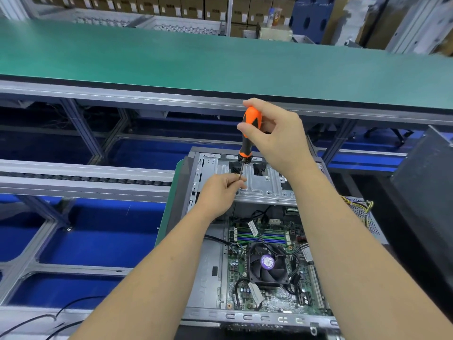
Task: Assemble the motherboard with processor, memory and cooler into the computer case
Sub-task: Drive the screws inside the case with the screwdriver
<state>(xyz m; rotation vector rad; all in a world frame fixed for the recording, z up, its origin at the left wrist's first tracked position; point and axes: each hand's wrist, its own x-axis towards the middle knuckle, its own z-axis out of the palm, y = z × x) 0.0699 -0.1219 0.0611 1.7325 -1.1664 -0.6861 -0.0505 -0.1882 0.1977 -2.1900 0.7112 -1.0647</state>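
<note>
Head view shows my right hand (272,133) up high, its fingers curled around the orange and black handle of the screwdriver (247,133). That grip is closed on the tool. My left hand (220,192) is lower down and nearer to the work. Its fingertips pinch the thin metal shaft close to the tip, so that grip is closed on the tool too.

The screwdriver stands almost straight up, leaning a little. Its long line runs from the handle at the top down to the silver drive cage (259,182) at the far end of the computer case (208,266). I cannot see the tip or any screw, because my left fingers hide them.

The motherboard (235,266) lies flat inside the case, closer to me than both hands. The black cooler fan (268,265) sits on it, and the memory slots (262,235) lie just past the fan. The case rests on a green worktop (169,212).

I think the next move is straight down along the shaft, with the left hand guiding the tip and the right hand turning.
</note>
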